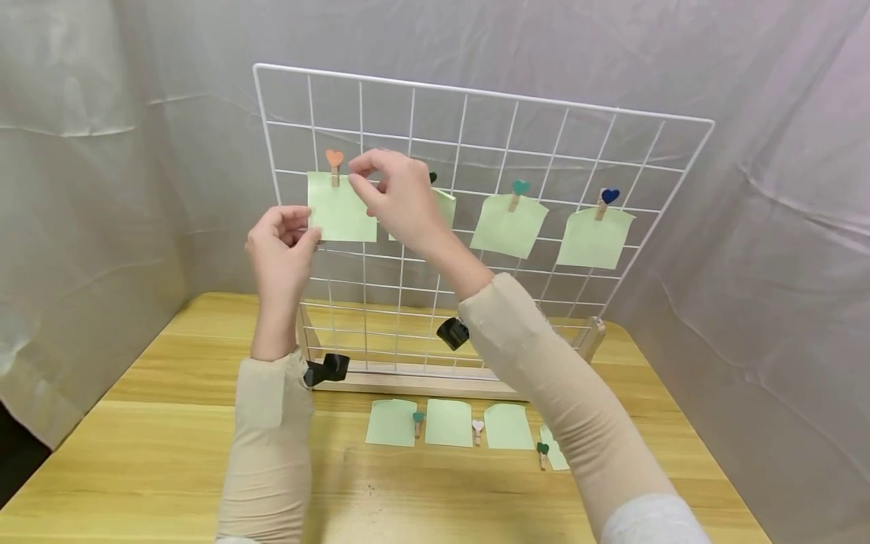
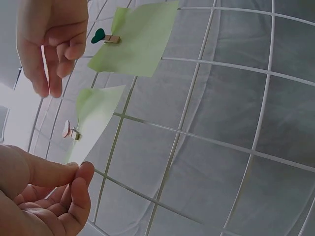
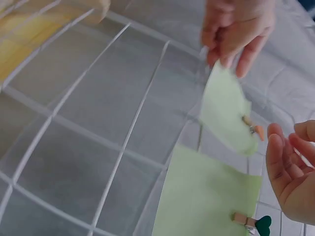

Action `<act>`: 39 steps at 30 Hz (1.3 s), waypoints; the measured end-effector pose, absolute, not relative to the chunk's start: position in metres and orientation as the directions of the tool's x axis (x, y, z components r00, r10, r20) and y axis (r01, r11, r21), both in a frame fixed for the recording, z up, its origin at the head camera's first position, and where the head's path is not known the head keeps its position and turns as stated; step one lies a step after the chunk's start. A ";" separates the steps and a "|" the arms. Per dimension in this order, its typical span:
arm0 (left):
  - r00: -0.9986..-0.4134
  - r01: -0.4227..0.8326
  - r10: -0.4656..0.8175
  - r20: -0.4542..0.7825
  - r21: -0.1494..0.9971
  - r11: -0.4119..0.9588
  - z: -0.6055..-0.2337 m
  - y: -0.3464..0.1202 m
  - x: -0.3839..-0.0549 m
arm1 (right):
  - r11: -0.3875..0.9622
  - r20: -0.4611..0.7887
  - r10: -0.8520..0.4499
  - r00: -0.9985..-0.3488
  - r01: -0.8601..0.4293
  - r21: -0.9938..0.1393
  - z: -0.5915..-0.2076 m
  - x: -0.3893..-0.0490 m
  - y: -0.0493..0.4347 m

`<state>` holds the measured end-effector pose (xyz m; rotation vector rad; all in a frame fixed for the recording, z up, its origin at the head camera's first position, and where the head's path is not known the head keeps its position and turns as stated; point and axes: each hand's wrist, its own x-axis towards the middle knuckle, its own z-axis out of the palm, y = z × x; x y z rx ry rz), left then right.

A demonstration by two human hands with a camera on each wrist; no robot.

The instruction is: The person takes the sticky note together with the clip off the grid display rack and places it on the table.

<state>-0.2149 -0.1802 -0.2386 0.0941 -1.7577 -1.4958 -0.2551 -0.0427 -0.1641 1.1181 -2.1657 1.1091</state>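
Observation:
A light-green paper note (image 1: 350,219) hangs at the left of a white wire grid (image 1: 476,93) under a wooden clothespin with an orange heart (image 1: 334,160). My left hand (image 1: 280,245) pinches its lower left edge between thumb and fingers; the left wrist view shows that pinch (image 2: 81,169) up close. Just right of the clothespin is my right hand (image 1: 402,198), fingers loosely bent around nothing, as the right wrist view confirms. It partly hides a second note (image 1: 445,208), whose clothespin has a dark green heart (image 3: 263,225).
Two more clipped notes, one with a teal-heart clothespin (image 1: 520,187) and one with a blue-heart clothespin (image 1: 609,196), hang to the right. Several notes (image 1: 448,423) and heart clothespins (image 1: 478,431) lie on the wooden table (image 1: 170,453) before the grid's wooden base (image 1: 414,387). Grey cloth hangs behind.

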 end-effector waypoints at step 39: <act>-0.696 0.418 -0.480 0.535 0.844 0.335 -0.237 -0.185 -0.215 | 0.718 0.530 -0.574 -0.624 -0.695 -0.040 -0.144 -0.268 -0.078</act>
